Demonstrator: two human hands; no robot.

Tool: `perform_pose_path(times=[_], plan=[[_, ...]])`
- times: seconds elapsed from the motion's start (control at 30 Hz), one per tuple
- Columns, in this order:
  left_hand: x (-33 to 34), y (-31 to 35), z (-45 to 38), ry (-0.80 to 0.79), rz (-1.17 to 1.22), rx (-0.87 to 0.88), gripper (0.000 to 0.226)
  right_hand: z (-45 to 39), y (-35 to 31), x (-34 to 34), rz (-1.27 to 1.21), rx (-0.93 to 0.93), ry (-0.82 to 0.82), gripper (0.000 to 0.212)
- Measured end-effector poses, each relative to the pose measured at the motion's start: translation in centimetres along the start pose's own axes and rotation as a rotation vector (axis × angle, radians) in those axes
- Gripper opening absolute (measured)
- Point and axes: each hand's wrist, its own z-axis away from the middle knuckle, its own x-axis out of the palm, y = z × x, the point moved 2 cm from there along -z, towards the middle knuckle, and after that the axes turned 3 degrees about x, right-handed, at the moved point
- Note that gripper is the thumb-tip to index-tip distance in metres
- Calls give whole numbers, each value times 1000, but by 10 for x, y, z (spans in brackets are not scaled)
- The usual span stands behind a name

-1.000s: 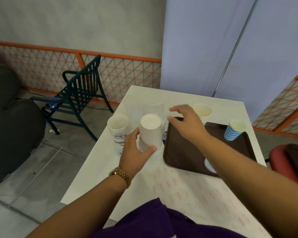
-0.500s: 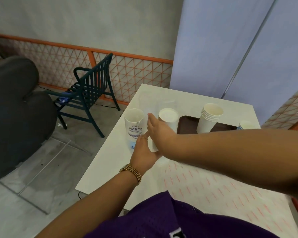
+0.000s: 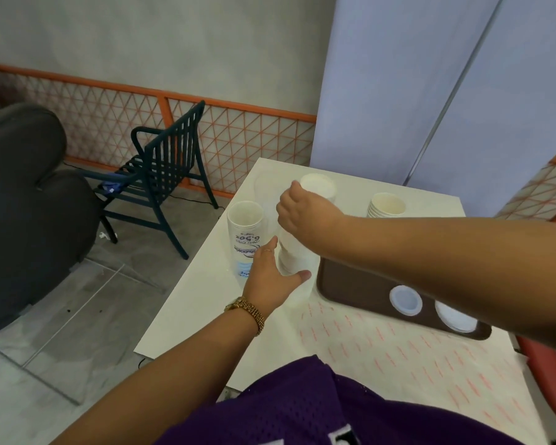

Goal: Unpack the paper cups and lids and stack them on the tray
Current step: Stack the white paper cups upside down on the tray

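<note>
Standing on the white rectangular table [image 3: 206, 293], near its left edge: one tall stack of plain white paper cups [image 3: 297, 252] inside a clear plastic sleeve. The left hand [image 3: 270, 277], with a ring on one finger and a gold link watch [image 3: 246, 311] at the wrist, braces the base of that stack, fingers spread and fairly straight on its left side, thumb reaching round the front; it presses rather than clenches. The right hand [image 3: 302, 216] reaches across from the right with fingers curled at the upper part of the stack, just below its white top [image 3: 318, 187]; it appears to pinch the clear sleeve, though exactly what is pinched cannot be told. Just left of this stack, touching the left hand's fingers: a second wrapped stack of white paper cups with blue print reading 6.5oz [image 3: 245, 232], upright, mouth up. To the right: a dark brown plastic tray [image 3: 350, 284], its left rim just beside the held stack. At the tray's far end: a short nested stack of cream paper cups [image 3: 386, 205], mouth up. On the tray's near part: two round white lids [image 3: 405, 299], lying flat side by side, partly hidden under the right forearm. Beyond the table, on the grey floor: a dark green slatted metal chair [image 3: 164, 165].
</note>
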Motion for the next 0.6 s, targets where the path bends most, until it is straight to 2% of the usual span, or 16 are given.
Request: perform_pose_path(times=[0.13,0.2,0.33,0.37,0.47,0.6], plan=[[4,12,-14,40,3,39,95,14,25,13,-68,86,65,65],[6,19,-21,70,4,61,99,19,37,24,-122,155,152,61],[9,28,-30,99,55,80,111,30,58,53,-339,346,342,40],[9,30,-31,103,79,90,111,35,60,61,-433,396,359,40],[13,34,-30,119,111,117,96,50,58,95,-801,547,255,60],[17,35,-26,129,143,123,87,67,45,136,-1558,811,103,75]])
